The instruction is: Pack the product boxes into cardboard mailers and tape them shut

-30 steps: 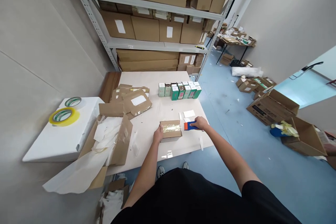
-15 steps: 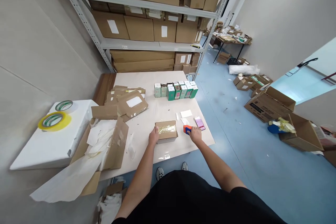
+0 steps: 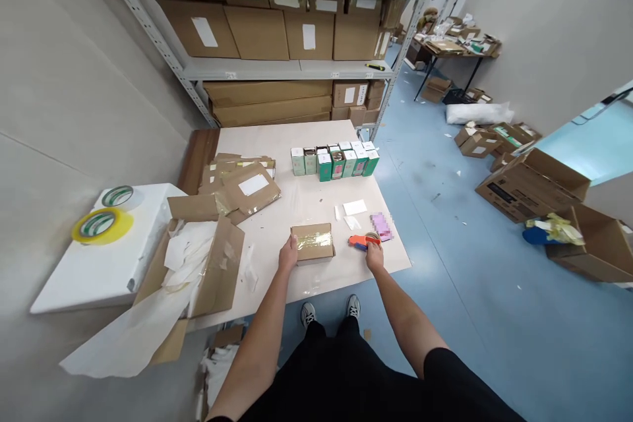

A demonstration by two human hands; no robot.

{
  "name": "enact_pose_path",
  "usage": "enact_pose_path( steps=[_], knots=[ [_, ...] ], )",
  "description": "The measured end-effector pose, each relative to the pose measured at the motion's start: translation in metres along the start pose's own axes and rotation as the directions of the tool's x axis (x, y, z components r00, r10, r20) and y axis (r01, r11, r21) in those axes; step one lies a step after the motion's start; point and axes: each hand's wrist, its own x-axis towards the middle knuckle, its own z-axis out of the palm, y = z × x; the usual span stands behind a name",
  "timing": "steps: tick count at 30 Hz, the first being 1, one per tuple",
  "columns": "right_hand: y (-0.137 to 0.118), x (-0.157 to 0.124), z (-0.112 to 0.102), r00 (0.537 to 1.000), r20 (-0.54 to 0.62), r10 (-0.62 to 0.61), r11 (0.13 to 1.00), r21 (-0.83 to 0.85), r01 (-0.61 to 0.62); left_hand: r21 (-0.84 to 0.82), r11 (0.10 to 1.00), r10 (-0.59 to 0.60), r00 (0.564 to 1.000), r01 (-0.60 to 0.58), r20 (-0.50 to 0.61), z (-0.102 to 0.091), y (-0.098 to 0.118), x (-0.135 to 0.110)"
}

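A small cardboard box (image 3: 312, 242) with shiny tape across its top sits near the table's front edge. My left hand (image 3: 288, 254) grips its left end, thumb near the top edge. To the right, my right hand (image 3: 374, 257) is closed around an orange and blue tape dispenser (image 3: 358, 241), which is down at the tabletop with its roll showing. Just behind the dispenser lies a phone-like pink and purple item (image 3: 381, 226), blurred out. White paper slips (image 3: 355, 207) are spread between the box and that item.
Several green and white small boxes (image 3: 349, 163) stand in rows at the back right of the table (image 3: 306, 201). Flattened cardboard (image 3: 252, 190) and an open carton (image 3: 225, 270) with white paper occupy the left. Tape rolls (image 3: 99, 225) rest on a white block. Behind stands a shelf (image 3: 297, 70) of cartons.
The tape dispenser has turned in my right hand and come lower, so its roll now shows. My left hand stays on the box. The camera view has tilted down slightly.
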Motion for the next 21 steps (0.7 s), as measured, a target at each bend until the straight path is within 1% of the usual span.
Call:
enact_pose_path(
  steps=[2,4,6,8,9,10,12,14,16,18,20,21],
  knots=[
    [-0.002,0.005,0.001,1.0,0.001,0.021,0.999,0.034,-0.021,0.01,1.0,-0.002,1.0,0.002,-0.005,0.001,-0.002,0.001],
    [-0.014,0.007,-0.003,1.0,-0.023,0.022,0.994,0.11,-0.02,0.011,1.0,0.006,1.0,-0.006,-0.011,0.001,-0.003,0.001],
    [-0.038,0.003,-0.009,0.997,-0.074,-0.003,0.97,0.24,0.021,0.003,1.0,0.013,1.0,-0.013,-0.012,0.001,-0.003,0.001],
    [-0.071,-0.007,-0.015,0.993,-0.118,-0.027,0.921,0.384,0.071,-0.008,1.0,0.01,1.0,-0.01,-0.005,0.001,-0.002,0.0],
    [-0.088,-0.014,-0.016,0.992,-0.116,-0.056,0.895,0.434,0.101,-0.013,1.0,0.01,1.0,-0.009,0.001,0.001,-0.001,-0.001],
    [-0.106,-0.022,-0.017,0.993,-0.086,-0.086,0.874,0.472,0.117,-0.019,1.0,0.009,1.0,-0.009,0.008,0.001,-0.001,-0.001],
    [-0.136,-0.034,-0.016,0.995,0.008,-0.103,0.862,0.5,0.086,-0.035,0.999,0.007,1.0,-0.006,0.022,0.0,0.0,-0.002],
    [-0.155,-0.04,-0.017,0.996,0.026,-0.084,0.867,0.494,0.06,-0.061,0.998,0.011,0.999,-0.009,0.034,-0.001,0.0,-0.003],
    [-0.161,-0.038,-0.023,0.995,0.074,-0.059,0.88,0.475,0.017,-0.083,0.996,0.03,0.999,-0.027,0.041,-0.002,0.0,-0.002],
    [-0.159,-0.029,-0.033,0.985,0.162,-0.061,0.87,0.492,-0.027,-0.111,0.992,0.062,0.997,-0.057,0.039,-0.002,-0.002,-0.002],
    [-0.155,-0.02,-0.042,0.966,0.256,-0.049,0.812,0.573,-0.111,-0.178,0.98,0.093,0.995,-0.086,0.034,-0.001,-0.003,-0.001],
    [-0.155,-0.017,-0.046,0.956,0.29,-0.037,0.749,0.641,-0.166,-0.227,0.969,0.103,0.994,-0.093,0.031,-0.001,-0.003,-0.001]
  ],
)
